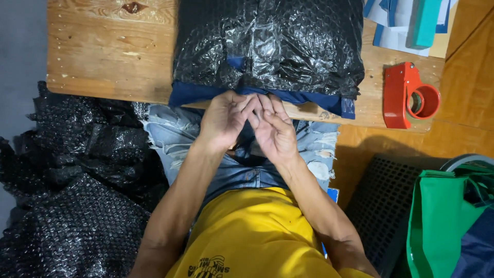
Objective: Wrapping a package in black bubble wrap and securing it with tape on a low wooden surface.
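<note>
The left hand (222, 119) and the right hand (272, 127) meet at the near edge of the wooden board (103, 56), fingertips pressed together where the black bubble wrap (267, 44) ends over a folded dark blue garment (288, 97). Both hands are loosely curled, fingers close rather than spread, and seem to pinch something small between them; whether that is a bit of tape, the wrap's edge or nothing at all cannot be told. The bundle lies in the middle of the board, reaching from its far edge to its near edge, with the blue cloth poking out along the near side and at the near right corner of the bundle. By the look of it the wrapping is mostly on: the top and sides are covered, while the near end is open and not yet sealed. A red tape dispenser (407, 95) stands untouched at the board's right edge, apart from the bundle. More black bubble wrap is heaped on the floor (72, 206) to the person's left, and green and dark blue bags (442, 221) sit to the right.
</note>
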